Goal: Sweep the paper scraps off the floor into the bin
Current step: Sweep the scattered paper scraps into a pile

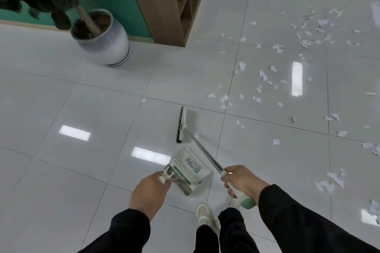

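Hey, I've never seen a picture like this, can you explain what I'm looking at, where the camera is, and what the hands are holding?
This is one picture from a camera worn on a person's head, looking down at their own arms and feet. No robot here. The left hand grips the handle of a dustpan. The right hand grips a broom, whose brush head is near the floor ahead of the dustpan. Torn paper scraps are scattered over the tiled floor, mostly to the right. Further back stand a potted plant and a wooden shelf. No bin is visible.
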`<control>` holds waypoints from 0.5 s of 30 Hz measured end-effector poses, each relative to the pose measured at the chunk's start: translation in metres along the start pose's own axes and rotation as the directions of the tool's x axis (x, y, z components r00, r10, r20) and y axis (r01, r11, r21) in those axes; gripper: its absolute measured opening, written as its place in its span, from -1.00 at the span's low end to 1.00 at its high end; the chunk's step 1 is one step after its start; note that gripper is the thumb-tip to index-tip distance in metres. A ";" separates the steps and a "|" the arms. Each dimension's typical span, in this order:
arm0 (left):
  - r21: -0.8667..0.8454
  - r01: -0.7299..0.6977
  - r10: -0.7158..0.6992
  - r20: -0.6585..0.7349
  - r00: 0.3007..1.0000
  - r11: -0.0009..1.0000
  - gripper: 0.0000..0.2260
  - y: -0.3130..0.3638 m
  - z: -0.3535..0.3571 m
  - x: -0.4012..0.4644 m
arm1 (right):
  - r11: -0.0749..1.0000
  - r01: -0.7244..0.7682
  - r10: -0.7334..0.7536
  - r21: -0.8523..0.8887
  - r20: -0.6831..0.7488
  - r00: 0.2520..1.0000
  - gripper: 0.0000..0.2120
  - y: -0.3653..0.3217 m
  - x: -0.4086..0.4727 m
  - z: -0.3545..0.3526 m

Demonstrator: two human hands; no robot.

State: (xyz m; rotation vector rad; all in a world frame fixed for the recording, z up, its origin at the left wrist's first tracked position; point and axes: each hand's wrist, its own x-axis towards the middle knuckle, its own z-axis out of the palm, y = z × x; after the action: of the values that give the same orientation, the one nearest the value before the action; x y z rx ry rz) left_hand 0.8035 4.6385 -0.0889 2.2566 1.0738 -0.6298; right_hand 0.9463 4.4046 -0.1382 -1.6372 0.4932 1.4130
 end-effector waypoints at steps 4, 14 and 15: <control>0.060 0.016 -0.016 0.002 1.000 0.998 -0.74 0.003 -0.006 0.011 | 0.996 -0.088 0.088 0.006 -0.071 0.994 -0.96 0.001 0.005 -0.040; 0.012 -0.057 0.057 0.027 0.998 0.998 -0.80 0.115 0.005 0.033 | 0.976 -0.207 0.217 0.066 -0.367 0.905 -0.91 0.048 -0.061 -0.251; 0.008 -0.067 0.067 0.030 0.997 0.998 -0.80 0.128 0.008 0.037 | 0.973 -0.217 0.230 0.079 -0.393 0.890 -0.93 0.053 -0.072 -0.266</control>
State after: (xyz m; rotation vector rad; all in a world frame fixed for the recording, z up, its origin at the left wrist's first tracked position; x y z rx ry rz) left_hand 0.9261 4.5863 -0.0818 2.2735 0.9782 -0.6398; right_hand 1.0394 4.1422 -0.1034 -1.8984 0.9640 1.2178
